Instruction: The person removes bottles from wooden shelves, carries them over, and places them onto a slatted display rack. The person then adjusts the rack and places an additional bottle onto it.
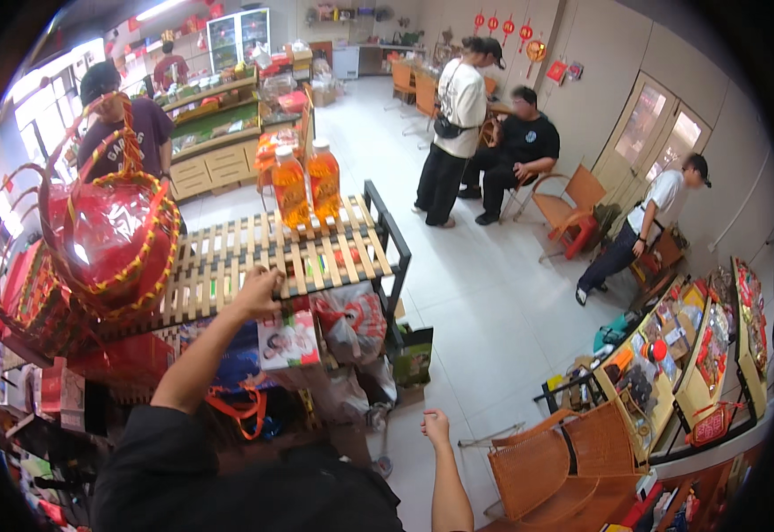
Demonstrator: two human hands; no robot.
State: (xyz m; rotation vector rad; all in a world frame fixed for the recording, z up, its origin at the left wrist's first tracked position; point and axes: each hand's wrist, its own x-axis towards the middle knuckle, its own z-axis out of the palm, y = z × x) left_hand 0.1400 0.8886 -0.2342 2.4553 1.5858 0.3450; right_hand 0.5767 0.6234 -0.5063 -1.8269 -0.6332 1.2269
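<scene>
My left hand (pixel 258 292) rests at the near edge of a slatted wooden shelf top (pixel 210 266) with a black metal frame, its fingers bent over the slats. Nothing shows in it, though its grip is hard to make out. Further back on the same slats stand two bottles of orange liquid with white caps, the left bottle (pixel 291 189) beside the right bottle (pixel 324 179). Woven red and yellow baskets (pixel 117 246), one with clear plastic wrap, sit at the left end. Lower right, my right hand (pixel 435 425) hangs over the tiled floor with its fingers curled, apart from any object.
Plastic bags (pixel 350 322) and boxes (pixel 288 339) fill the shelves below the slats. An orange-brown woven chair (pixel 560 459) and a goods display (pixel 659 379) stand at right. Several people are about the room, one seated (pixel 523 146), one standing at left (pixel 130 136).
</scene>
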